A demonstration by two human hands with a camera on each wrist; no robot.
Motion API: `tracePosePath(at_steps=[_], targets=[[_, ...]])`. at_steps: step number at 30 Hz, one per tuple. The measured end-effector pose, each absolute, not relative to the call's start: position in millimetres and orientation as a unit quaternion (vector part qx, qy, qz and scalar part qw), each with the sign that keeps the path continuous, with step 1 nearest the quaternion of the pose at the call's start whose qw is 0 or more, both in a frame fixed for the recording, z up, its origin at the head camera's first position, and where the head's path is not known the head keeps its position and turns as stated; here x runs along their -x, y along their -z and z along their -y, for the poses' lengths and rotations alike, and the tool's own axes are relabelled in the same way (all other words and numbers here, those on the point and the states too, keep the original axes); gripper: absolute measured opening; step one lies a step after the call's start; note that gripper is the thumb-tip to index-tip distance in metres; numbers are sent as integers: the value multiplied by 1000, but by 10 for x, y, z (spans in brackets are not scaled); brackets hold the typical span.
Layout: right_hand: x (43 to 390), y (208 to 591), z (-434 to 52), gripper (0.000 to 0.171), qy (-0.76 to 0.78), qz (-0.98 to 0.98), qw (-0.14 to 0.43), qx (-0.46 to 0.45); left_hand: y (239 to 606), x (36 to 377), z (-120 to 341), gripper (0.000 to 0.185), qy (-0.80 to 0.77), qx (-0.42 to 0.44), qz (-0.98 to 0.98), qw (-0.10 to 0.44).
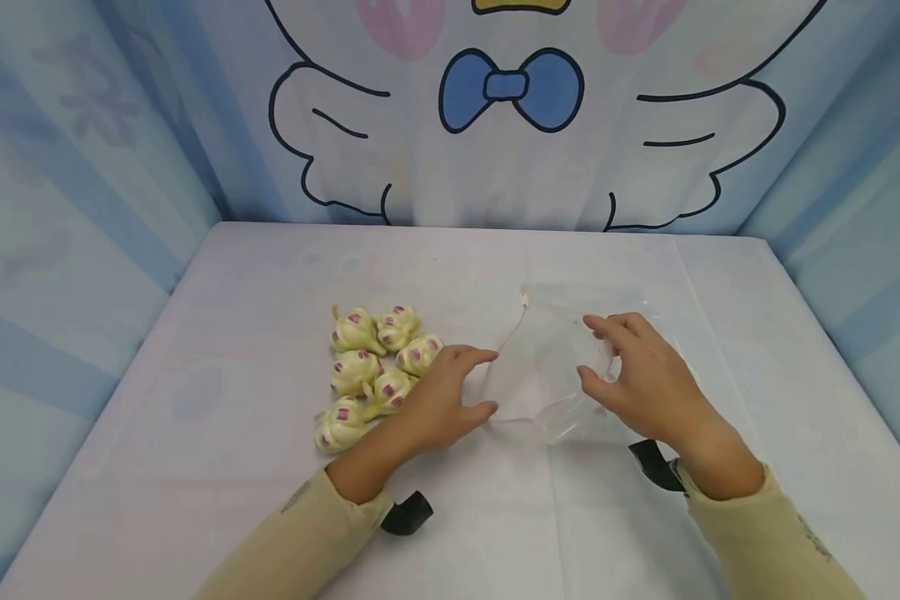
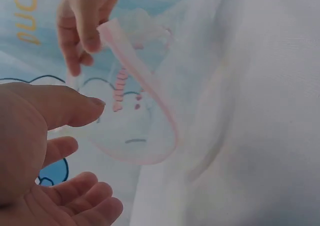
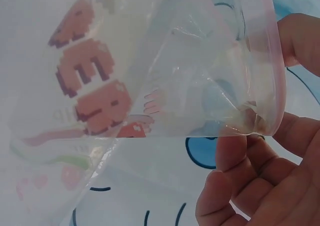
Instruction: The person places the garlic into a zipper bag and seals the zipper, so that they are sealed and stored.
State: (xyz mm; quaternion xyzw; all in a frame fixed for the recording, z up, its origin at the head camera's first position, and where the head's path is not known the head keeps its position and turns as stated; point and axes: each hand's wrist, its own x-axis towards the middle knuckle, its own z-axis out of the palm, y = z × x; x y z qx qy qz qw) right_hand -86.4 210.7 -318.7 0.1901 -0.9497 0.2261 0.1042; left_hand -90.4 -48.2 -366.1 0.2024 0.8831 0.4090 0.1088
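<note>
A clear plastic zip bag [image 1: 534,354] stands on the table between my two hands, its pink-edged mouth [image 2: 159,100] spread in the left wrist view. Red block lettering [image 3: 95,83] shows on its film in the right wrist view. My left hand [image 1: 437,407] is at the bag's left edge, thumb and forefinger apart with nothing between them. At the right side, my right hand [image 1: 648,377] has thumb and forefinger spread against the film, and part of the forefinger shows through it. Several garlic bulbs [image 1: 356,371], pale with purple patches, lie just left of my left hand, which hides part of the group.
A white cloth covers the table [image 1: 232,508]. Behind it hangs a cartoon-printed curtain [image 1: 510,167], and blue-and-white curtains flank both sides. A black strap piece [image 1: 407,513] juts from the left sleeve, another [image 1: 656,467] from the right.
</note>
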Motion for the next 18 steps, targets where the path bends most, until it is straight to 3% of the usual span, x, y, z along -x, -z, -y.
tracePosePath(at_steps=[12,18], targets=[[893,3199,-2113,57,-218,956,93,-174,3422,718,1069,64,-386,-205,-898,53],[907,3206,-2124,59,-217,958,81,-169,3428,678,1357,60,-374,-186,-907,55]])
